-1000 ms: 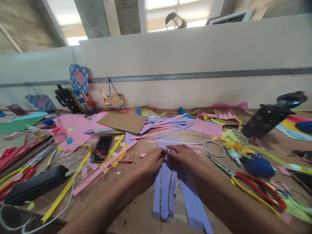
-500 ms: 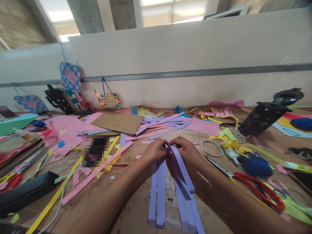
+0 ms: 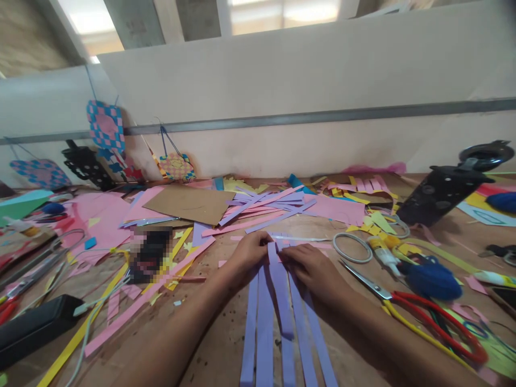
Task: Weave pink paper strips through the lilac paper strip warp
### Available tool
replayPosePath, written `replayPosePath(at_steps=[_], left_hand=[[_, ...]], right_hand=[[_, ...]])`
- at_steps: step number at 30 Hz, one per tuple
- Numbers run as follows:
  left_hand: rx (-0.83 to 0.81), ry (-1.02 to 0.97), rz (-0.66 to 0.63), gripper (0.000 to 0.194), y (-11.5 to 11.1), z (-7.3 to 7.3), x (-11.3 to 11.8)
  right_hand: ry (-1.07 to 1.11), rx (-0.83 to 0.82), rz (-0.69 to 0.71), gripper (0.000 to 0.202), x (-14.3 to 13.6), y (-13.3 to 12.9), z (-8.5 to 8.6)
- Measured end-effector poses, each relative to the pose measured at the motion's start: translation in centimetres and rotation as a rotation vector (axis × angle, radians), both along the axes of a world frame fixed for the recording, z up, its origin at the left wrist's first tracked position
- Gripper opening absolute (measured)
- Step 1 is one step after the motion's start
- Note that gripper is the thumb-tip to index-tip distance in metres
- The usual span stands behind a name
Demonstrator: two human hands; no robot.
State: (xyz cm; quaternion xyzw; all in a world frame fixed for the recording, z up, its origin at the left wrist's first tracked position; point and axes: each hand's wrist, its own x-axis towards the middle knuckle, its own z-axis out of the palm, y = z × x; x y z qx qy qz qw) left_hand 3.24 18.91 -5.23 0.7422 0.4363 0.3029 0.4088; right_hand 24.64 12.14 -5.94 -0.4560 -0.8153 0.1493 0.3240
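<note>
Several purple paper strips [image 3: 264, 328] run side by side toward me, their far ends near a pink strip laid crosswise. My left hand [image 3: 250, 255] is closed, its fingertips pinching the far end of a purple strip. Another purple strip [image 3: 285, 309] lies on top, curving slightly up off the others, its far end between my two hands. My right hand [image 3: 312, 269] rests over the strips on the right, with its fingers stretched out and lying flat. Its fingertips touch the strips' far ends; part of the strips beneath is hidden.
Red-handled scissors [image 3: 419, 309] and a blue yarn ball [image 3: 433, 277] lie at right, near a glue bottle [image 3: 385, 255]. A black tumbler [image 3: 443, 191] leans behind. Brown cardboard [image 3: 189, 204] and loose strips lie ahead. A black power strip [image 3: 38, 328] is at left.
My right hand has opened out and flattened onto the strips. The loose purple strip swung from the right to the middle, and the strips below are now spread more evenly.
</note>
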Motion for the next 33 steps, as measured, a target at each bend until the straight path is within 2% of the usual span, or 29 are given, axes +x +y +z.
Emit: replayPosePath(at_steps=[6,12,17,21,24,29,33], left_hand=[[0.014,-0.019,0.012,0.012,0.6,0.1,0.2],[0.039,0.001,0.017,0.011,1.1,-0.1,0.3],[0.052,-0.018,0.040,0.010,1.1,-0.4,0.7],[0.070,-0.053,0.072,0.005,1.0,-0.3,1.1],[0.066,-0.091,0.084,0.004,0.9,-0.4,1.3],[0.047,-0.147,0.083,0.004,1.1,-0.8,1.1],[0.027,-0.169,0.093,0.005,1.4,-1.3,1.0]], right_hand=[[-0.158,0.153,0.001,0.028,-0.1,0.0,-0.8],[-0.224,0.251,0.025,0.031,-0.2,-0.3,-0.5],[-0.261,0.243,0.106,0.022,-0.4,-0.5,-0.1],[-0.265,0.217,0.102,0.014,-0.1,-0.4,0.2],[-0.257,0.219,0.085,0.015,0.0,-0.4,0.3],[-0.255,0.266,0.105,0.029,-0.3,-0.7,0.1],[-0.265,0.283,0.114,0.022,-0.4,-0.8,0.2]])
